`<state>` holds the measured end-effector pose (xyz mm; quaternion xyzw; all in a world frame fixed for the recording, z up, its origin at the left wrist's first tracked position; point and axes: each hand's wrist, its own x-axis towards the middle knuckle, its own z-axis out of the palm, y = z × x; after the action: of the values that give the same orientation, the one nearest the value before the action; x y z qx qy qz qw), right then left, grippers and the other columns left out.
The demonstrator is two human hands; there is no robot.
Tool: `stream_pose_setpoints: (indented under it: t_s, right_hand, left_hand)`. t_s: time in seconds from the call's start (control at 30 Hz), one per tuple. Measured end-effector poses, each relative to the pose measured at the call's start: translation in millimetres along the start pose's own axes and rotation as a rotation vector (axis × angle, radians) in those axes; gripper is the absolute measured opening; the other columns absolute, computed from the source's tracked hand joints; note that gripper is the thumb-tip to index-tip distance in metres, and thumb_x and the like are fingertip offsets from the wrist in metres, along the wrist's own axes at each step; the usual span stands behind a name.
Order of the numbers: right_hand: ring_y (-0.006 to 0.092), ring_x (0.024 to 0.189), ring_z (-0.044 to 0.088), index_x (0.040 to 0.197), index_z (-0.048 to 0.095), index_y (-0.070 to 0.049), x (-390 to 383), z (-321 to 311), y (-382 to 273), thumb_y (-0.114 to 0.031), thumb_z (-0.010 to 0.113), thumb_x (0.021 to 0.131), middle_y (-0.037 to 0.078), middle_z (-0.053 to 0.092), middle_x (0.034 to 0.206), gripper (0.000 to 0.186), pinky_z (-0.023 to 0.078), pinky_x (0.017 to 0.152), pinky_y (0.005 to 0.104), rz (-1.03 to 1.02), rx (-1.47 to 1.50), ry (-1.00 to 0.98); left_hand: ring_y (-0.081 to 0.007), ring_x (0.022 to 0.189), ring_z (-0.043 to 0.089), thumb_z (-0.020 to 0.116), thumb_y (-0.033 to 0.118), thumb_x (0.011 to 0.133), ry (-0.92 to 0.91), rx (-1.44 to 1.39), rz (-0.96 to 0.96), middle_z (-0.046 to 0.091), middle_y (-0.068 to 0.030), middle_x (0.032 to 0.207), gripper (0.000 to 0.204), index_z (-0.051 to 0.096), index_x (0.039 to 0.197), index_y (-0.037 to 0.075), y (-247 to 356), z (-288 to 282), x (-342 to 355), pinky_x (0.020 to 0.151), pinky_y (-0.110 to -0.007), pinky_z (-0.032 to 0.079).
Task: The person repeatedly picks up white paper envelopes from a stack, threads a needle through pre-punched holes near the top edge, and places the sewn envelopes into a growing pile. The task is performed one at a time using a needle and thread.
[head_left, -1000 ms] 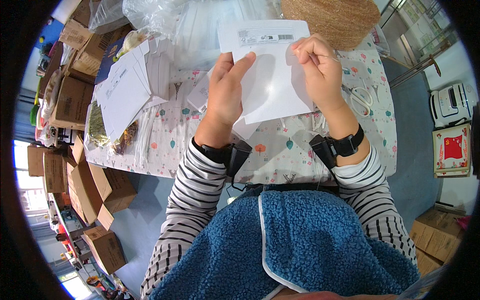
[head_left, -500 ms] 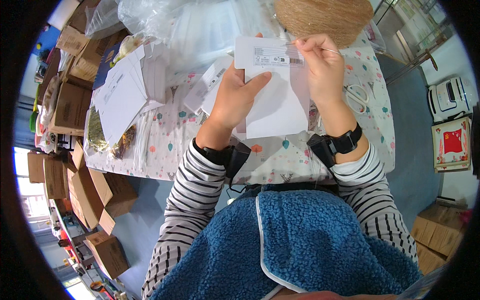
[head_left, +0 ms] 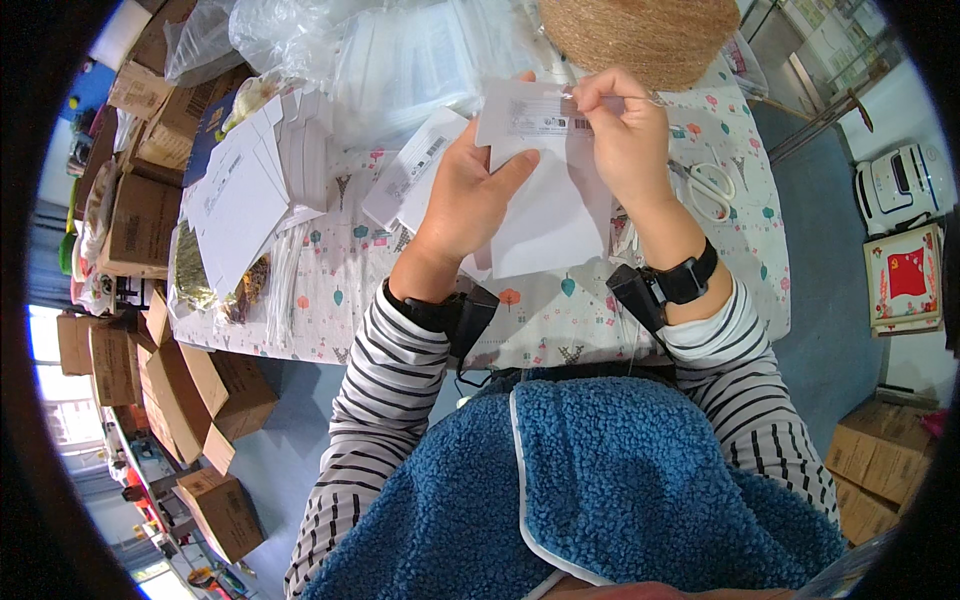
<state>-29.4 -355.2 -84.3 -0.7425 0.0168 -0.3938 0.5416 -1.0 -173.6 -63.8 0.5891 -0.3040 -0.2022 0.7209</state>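
A: Where was the white printed card [head_left: 550, 228]?
B: At one o'clock in the view, gripped in the left hand [head_left: 468, 192], thumb on its face, fingers behind.
A: And the right hand [head_left: 632, 140]?
B: At the card's upper right corner, fingertips pinched together on a thin strand [head_left: 656, 99]; I couldn't tell whether needle or thread.
A: Around the card?
B: White-handled scissors [head_left: 732, 188] lay at three o'clock, fanned white cards [head_left: 240, 190] at nine, a brown fibre bundle [head_left: 640, 40] at one.

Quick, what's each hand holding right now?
Left hand: closed, holding a white printed card by its left side.
Right hand: closed, pinching a thin needle-like tool near the card's upper right.
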Motion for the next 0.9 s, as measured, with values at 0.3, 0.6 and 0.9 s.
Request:
stream_pose_setpoints:
  t_s: [0.3, 0.6, 0.9]
  right_hand:
    - [0.0133, 0.098, 0.063, 0.079, 0.058, -0.006, -3.6, -1.1, -0.4, 0.002, 0.061, 0.093, 0.0, 0.064, 0.09, 0.016, 0.048, 0.09, 0.0272, 0.093, 0.431, -0.099]
    - [0.0176, 0.11, 0.061, 0.082, 0.057, -0.009, 3.2, -5.8, 4.5, 0.002, 0.063, 0.095, 0.004, 0.065, 0.096, 0.018, 0.046, 0.1, 0.0327, 0.294, 0.717, 0.008]
    - [0.0151, 0.1, 0.061, 0.081, 0.054, -0.011, -3.5, -1.6, 1.5, 0.003, 0.062, 0.095, 0.005, 0.064, 0.096, 0.021, 0.046, 0.096, 0.0281, 0.424, 0.822, -0.297]
  left_hand:
    - [-0.0205, 0.131, 0.052, 0.054, 0.001, 0.096, 0.005, -0.252, -0.085, 0.052, -0.0121, 0.146, 0.057, 0.04, 0.152, -0.001, 8.4, 1.4, -2.0, 0.11, -0.033, 0.041]
    - [-0.0272, 0.123, 0.059, 0.049, 0.013, 0.1, 0.147, -0.614, -0.21, 0.057, -0.0146, 0.139, 0.049, 0.044, 0.148, 0.003, 2.6, -20.7, 1.1, 0.102, -0.04, 0.05]
    - [-0.0304, 0.118, 0.063, 0.053, 0.016, 0.097, 0.14, -0.73, -0.15, 0.061, -0.0165, 0.133, 0.049, 0.046, 0.144, 0.001, 3.2, -21.7, -0.2, 0.102, -0.042, 0.052]
